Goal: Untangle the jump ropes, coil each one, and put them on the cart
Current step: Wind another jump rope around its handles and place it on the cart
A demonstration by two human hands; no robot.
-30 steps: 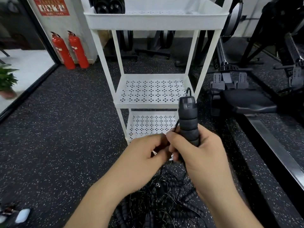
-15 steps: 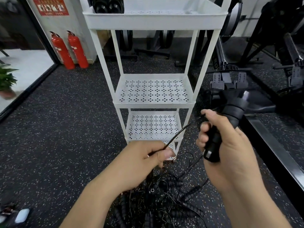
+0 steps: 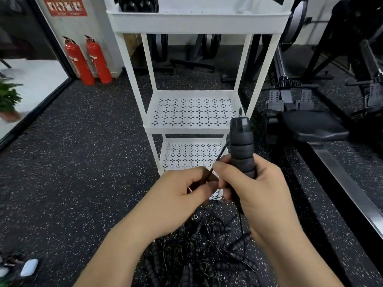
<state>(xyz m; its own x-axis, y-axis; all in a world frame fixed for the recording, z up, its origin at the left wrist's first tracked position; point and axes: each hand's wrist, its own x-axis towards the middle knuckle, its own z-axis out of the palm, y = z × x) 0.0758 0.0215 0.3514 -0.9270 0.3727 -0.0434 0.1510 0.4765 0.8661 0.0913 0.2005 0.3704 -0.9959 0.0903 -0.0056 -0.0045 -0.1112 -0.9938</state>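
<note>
Black foam handle (image 3: 241, 148) stands upright, gripped by your right hand (image 3: 255, 189); your left hand (image 3: 178, 197) pinches cord (image 3: 220, 155) just beside it, tangle (image 3: 203, 255) directly below.

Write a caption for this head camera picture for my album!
Right hand grips a black ribbed foam jump-rope handle upright; left hand pinches its thin black cord before a white perforated cart.
</note>
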